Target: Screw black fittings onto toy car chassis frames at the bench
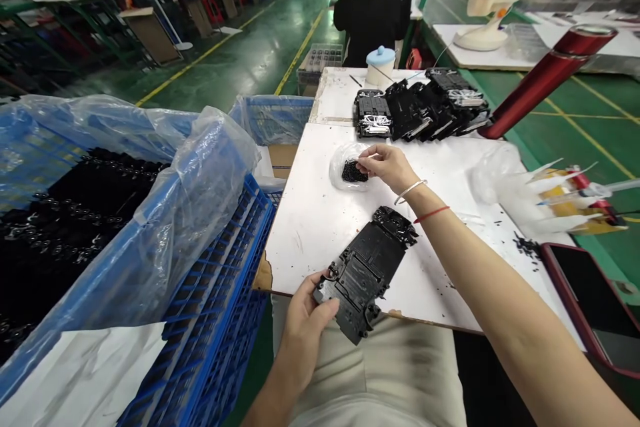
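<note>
My left hand (307,320) grips the near end of a black plastic toy car chassis (367,263), thumb on top. The chassis lies tilted across the table's front edge, its far end on the white top. My right hand (387,167) is over a clear plastic bag (339,170) holding small black parts (354,172). Its thumb and fingertips are pinched together at the edge of the pile; whatever is between them is too small to make out. More black chassis (420,107) stand in a leaning row at the back of the table.
Left is a blue crate (210,287) lined with plastic, full of black parts. A red cylinder (550,80) leans at the back right. White-nozzled bottles (565,213), loose small parts (527,245) and a phone (595,307) lie right. A person (375,3) sits ahead.
</note>
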`<state>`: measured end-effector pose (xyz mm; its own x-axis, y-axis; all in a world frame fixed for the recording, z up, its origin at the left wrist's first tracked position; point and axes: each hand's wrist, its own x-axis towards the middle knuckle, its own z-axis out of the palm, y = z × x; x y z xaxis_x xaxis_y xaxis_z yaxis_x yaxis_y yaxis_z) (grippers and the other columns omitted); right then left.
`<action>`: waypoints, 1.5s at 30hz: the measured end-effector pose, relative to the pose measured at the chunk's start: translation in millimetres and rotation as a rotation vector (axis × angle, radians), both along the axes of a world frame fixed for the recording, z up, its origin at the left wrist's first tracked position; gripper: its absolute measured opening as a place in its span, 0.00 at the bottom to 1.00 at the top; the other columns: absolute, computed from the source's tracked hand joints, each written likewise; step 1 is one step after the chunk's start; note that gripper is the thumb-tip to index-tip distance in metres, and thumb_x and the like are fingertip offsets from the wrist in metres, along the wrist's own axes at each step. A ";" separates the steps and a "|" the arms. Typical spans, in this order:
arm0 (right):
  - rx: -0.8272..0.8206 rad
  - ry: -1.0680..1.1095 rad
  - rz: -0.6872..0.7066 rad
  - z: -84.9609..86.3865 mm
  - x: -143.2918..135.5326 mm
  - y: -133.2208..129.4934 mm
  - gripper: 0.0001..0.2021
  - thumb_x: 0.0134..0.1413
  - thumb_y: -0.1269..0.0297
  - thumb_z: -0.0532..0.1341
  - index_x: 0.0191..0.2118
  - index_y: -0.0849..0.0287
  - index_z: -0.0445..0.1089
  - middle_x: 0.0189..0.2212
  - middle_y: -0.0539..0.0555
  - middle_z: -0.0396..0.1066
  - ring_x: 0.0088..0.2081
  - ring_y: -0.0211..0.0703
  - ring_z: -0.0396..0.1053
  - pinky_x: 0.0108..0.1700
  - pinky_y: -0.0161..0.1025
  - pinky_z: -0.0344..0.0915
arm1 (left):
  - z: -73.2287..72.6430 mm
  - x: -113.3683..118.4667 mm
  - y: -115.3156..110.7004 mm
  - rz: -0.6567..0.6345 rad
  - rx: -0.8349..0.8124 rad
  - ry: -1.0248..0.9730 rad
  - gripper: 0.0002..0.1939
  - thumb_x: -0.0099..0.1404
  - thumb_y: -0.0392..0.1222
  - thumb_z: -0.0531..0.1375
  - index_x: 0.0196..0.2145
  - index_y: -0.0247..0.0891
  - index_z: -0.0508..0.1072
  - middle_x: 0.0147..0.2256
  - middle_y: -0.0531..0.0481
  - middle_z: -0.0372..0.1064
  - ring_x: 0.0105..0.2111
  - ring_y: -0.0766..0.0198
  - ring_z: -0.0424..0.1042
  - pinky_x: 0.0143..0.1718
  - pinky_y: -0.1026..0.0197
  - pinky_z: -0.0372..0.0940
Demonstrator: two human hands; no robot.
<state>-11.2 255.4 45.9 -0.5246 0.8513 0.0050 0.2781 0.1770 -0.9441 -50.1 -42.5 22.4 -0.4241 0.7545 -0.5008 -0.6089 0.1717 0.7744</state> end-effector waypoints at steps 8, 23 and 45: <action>-0.095 0.048 0.013 -9.1 5.2 6.0 0.06 0.44 0.78 0.67 0.29 0.63 0.72 0.19 0.50 0.71 0.22 0.37 0.70 0.27 0.34 0.71 | 0.3 -2.2 2.1 0.010 0.010 0.001 0.21 0.54 0.44 0.68 0.46 0.40 0.75 0.45 0.49 0.74 0.41 0.61 0.72 0.45 0.61 0.66; 0.023 0.130 0.102 3.0 -1.7 -11.2 0.15 0.35 0.57 0.70 0.27 0.60 0.70 0.22 0.49 0.71 0.26 0.37 0.67 0.31 0.38 0.66 | 0.2 -1.2 5.2 0.047 0.082 0.018 0.21 0.52 0.44 0.68 0.45 0.36 0.76 0.41 0.45 0.76 0.44 0.54 0.73 0.49 0.57 0.67; 0.688 -0.177 0.582 33.5 64.8 -139.7 0.06 0.60 0.71 0.58 0.38 0.58 0.73 0.32 0.51 0.76 0.30 0.37 0.72 0.32 0.34 0.68 | 2.6 -17.3 4.5 -0.159 0.155 0.361 0.27 0.66 0.41 0.57 0.61 0.30 0.63 0.59 0.43 0.64 0.61 0.57 0.61 0.61 0.60 0.59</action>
<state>53.5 115.7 79.4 -0.9110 0.2917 0.2914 0.0997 0.8415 -0.5309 -67.3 -37.9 24.9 -0.4238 0.8795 -0.2166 -0.2690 0.1061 0.9573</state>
